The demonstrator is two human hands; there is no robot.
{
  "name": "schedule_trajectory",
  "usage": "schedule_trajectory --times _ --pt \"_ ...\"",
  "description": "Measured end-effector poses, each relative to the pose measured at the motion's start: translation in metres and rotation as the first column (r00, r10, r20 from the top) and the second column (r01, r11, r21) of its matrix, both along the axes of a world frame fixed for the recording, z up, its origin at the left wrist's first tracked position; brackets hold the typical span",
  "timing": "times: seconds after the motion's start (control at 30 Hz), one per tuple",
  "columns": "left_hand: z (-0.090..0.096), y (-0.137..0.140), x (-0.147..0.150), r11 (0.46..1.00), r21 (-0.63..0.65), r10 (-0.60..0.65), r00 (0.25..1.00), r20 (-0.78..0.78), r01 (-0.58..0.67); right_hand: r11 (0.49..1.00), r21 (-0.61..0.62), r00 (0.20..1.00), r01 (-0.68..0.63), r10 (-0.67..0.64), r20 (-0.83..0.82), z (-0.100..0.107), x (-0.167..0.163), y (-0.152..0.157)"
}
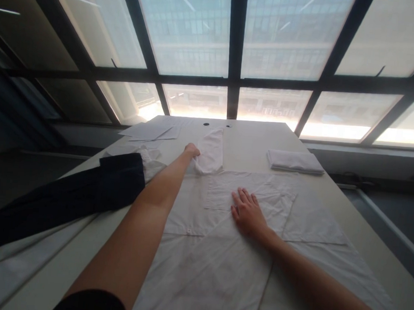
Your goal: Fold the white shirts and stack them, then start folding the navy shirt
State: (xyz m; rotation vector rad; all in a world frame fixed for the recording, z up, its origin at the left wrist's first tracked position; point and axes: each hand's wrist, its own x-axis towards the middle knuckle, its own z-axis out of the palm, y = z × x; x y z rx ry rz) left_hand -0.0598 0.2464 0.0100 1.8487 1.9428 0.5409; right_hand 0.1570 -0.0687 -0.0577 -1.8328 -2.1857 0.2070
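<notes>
A large white garment lies spread over the table, with seams and a small button-like spot showing on it. My right hand rests palm down on its upper part, the fingers stretched out and slightly spread. Farther off, my left hand is closed on the left edge of a narrow flap of white fabric. This flap reaches beyond the garment's far edge; whether it is a sleeve or another part, I cannot tell. The fingertips of my left hand are partly hidden.
On the left lie a dark navy garment and crumpled white cloth. Sheets of paper sit at the table's far left corner. A folded white cloth is at the right edge of the white table. Windows stand beyond.
</notes>
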Motion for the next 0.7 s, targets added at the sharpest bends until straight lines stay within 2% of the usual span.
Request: schedule_trajectory --times 0.1,0.2,0.27,0.33,0.4,0.43,0.5,0.57,0.63,0.7 --pt "0.017 -0.012 -0.002 0.997 -0.019 -0.069 0.992 0.106 0.071 1.0 -0.004 1.0 -0.002 0.002 -0.015 -0.001 0.001 0.001" --pt "0.039 -0.03 -0.005 0.981 0.008 -0.191 0.961 0.201 0.194 1.0 0.013 0.998 -0.012 0.013 -0.067 -0.003 0.002 0.004" --pt "0.055 -0.046 -0.008 0.947 0.054 -0.318 0.907 0.276 0.315 0.998 0.05 0.986 -0.025 0.032 -0.167 -0.004 0.004 0.007" --pt "0.069 -0.065 -0.012 0.876 0.145 -0.481 0.816 0.319 0.46 0.993 0.117 0.94 -0.026 0.064 -0.336 -0.004 0.005 0.011" --pt "0.077 -0.088 -0.015 0.794 0.245 -0.606 0.757 0.243 0.557 0.987 0.162 0.838 -0.009 0.096 -0.537 -0.002 0.006 0.015" --pt "0.079 -0.101 -0.017 0.768 0.274 -0.629 0.761 0.157 0.579 0.987 0.158 0.771 0.002 0.099 -0.63 -0.001 0.006 0.017" --pt "0.078 -0.129 -0.019 0.747 0.288 -0.613 0.788 -0.051 0.599 0.996 0.091 0.621 0.007 0.067 -0.781 0.004 0.007 0.021" --pt "0.07 -0.159 -0.02 0.723 0.254 -0.597 0.767 -0.237 0.642 1.0 -0.013 0.462 -0.009 -0.008 -0.887 0.012 0.01 0.023" --pt "0.058 -0.189 -0.021 0.65 0.223 -0.619 0.676 -0.4 0.726 0.992 -0.122 0.326 -0.031 -0.105 -0.939 0.02 0.015 0.023" --pt "0.043 -0.22 -0.022 0.535 0.184 -0.655 0.542 -0.526 0.825 0.97 -0.236 0.243 -0.061 -0.215 -0.946 0.027 0.022 0.021"
